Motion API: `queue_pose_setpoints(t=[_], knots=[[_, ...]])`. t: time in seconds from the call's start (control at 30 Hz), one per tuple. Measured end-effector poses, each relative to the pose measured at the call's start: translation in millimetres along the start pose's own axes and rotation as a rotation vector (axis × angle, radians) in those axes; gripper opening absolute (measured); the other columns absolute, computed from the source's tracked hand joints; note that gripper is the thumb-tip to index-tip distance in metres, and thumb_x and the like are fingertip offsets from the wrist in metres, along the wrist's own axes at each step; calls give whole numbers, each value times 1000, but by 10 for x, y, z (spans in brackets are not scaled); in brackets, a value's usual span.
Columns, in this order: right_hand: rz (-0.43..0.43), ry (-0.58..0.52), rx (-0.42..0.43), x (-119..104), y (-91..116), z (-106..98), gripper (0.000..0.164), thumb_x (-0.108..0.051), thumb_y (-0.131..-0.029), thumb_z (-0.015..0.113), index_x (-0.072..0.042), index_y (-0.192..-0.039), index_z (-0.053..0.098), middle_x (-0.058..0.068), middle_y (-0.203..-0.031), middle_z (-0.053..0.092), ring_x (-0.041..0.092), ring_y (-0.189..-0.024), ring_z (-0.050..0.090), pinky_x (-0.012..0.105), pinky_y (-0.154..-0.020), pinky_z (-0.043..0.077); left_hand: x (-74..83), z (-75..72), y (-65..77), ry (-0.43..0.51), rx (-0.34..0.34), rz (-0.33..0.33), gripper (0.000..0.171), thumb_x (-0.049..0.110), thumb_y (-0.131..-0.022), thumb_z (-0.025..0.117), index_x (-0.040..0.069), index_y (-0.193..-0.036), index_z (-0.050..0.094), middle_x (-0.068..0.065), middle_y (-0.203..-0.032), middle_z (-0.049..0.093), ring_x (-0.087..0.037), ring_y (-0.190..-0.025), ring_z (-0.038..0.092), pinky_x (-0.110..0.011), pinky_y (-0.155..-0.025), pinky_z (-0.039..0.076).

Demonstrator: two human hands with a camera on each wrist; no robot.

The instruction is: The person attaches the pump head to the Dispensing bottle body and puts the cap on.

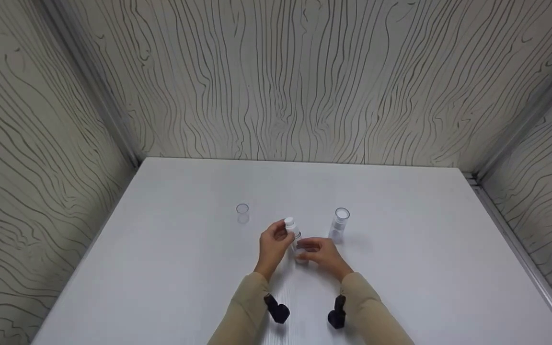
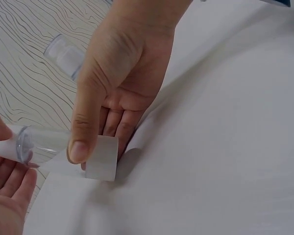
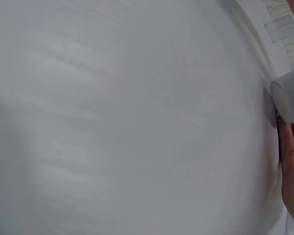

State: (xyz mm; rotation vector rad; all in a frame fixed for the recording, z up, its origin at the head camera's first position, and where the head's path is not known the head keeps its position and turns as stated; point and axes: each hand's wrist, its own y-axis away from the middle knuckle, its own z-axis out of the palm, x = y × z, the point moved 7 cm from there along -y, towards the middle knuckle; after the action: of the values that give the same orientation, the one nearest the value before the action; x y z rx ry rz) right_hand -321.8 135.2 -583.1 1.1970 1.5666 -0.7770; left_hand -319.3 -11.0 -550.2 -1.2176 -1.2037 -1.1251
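A small white-capped bottle (image 1: 290, 224) reaches out of the rim of a clear tube (image 2: 56, 142), the two in one tilted line. My left hand (image 1: 272, 242) pinches the white bottle between thumb and fingers; in the left wrist view this hand (image 2: 10, 191) shows at the left edge. Lower down, my right hand (image 1: 323, 254) grips the tube close to its whitish base (image 2: 102, 159), thumb on the near side. In the right wrist view the base (image 3: 287, 98) lies above the right hand's fingers (image 3: 286, 142), near the tabletop.
Right of the hands, a second clear tube (image 1: 339, 225) with white inside stands upright. A clear, round cup-like piece (image 1: 242, 213) stands to the left. All are on a white table (image 1: 415, 249), with wood-patterned walls (image 1: 276, 81) behind and at both sides.
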Motion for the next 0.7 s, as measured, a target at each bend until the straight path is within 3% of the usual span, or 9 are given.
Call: queue_pose_setpoints(t=[0.1, 0.37, 0.43, 0.7], knots=[[-12, 6, 2, -16, 8, 1, 44, -6, -81, 74, 15, -117, 60, 32, -119, 64, 40, -110, 65, 34, -93, 57, 55, 8, 28, 20, -14, -7, 41, 2, -88, 61, -11, -126, 54, -28, -125, 61, -37, -117, 62, -39, -101, 53], [-6, -1, -1, -203, 81, 4, 42, -1, -81, 72, 19, -115, 58, 35, -118, 62, 45, -109, 63, 38, -94, 56, 395, -32, 178, -2, -16, -10, 39, -1, -87, 60, -14, -123, 55, -31, -122, 62, -40, -116, 62, -43, -101, 52], [-5, -10, -1, -211, 87, 5, 43, -1, -81, 72, 19, -116, 58, 36, -118, 62, 46, -109, 63, 38, -93, 56, 380, -30, 171, 2, -16, -7, 39, -1, -86, 60, -14, -123, 55, -31, -122, 62, -40, -115, 62, -44, -101, 52], [1, -17, 11, 1, 7, 1, 45, -5, -80, 74, 15, -118, 59, 32, -120, 63, 40, -110, 65, 30, -92, 57, 27, -6, 22, 3, 21, 8, 44, 4, -84, 68, -10, -124, 56, -29, -122, 63, -37, -115, 64, -42, -101, 52]])
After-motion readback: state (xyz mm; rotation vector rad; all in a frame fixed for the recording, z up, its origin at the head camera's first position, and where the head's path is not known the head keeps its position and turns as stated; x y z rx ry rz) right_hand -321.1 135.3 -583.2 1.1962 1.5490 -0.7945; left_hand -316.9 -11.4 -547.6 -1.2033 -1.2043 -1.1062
